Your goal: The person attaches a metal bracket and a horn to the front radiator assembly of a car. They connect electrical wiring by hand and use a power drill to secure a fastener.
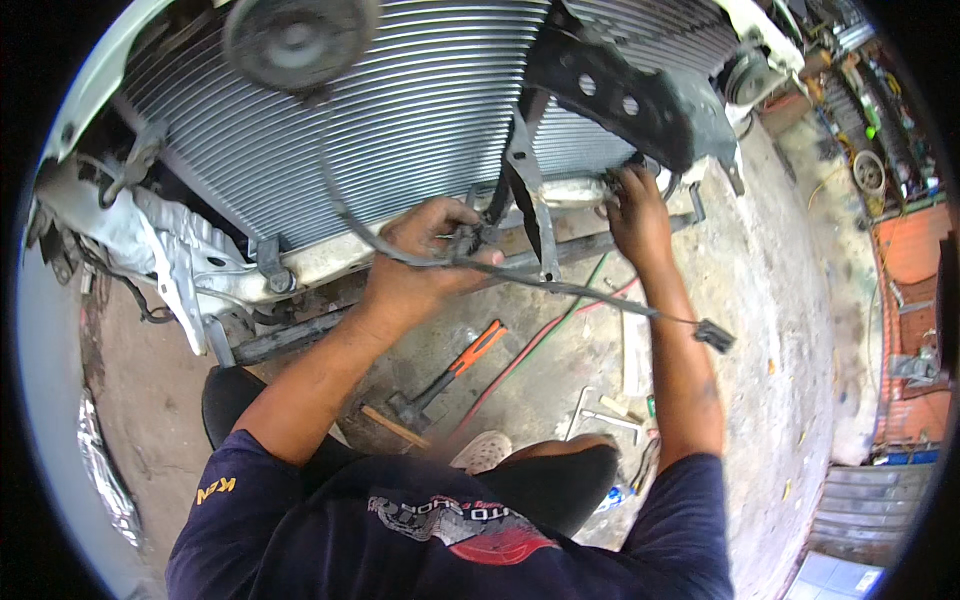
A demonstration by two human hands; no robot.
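Observation:
My left hand is at the lower edge of a car's finned radiator or condenser. Its fingers curl round a small dark part beside the upright metal bracket. A thin dark cable loops down from near the round horn-like disc, passes over this hand and ends in a black plug, which hangs by my right forearm. On the bracket's other side, my right hand is closed at the lower white crossmember, under the black perforated bracket. What its fingertips grip is hidden.
On the concrete floor below lie a hammer with an orange and black handle, a wooden handle, red and green hoses and an L-shaped metal tool. Shelves of parts and an orange cabinet stand at the right.

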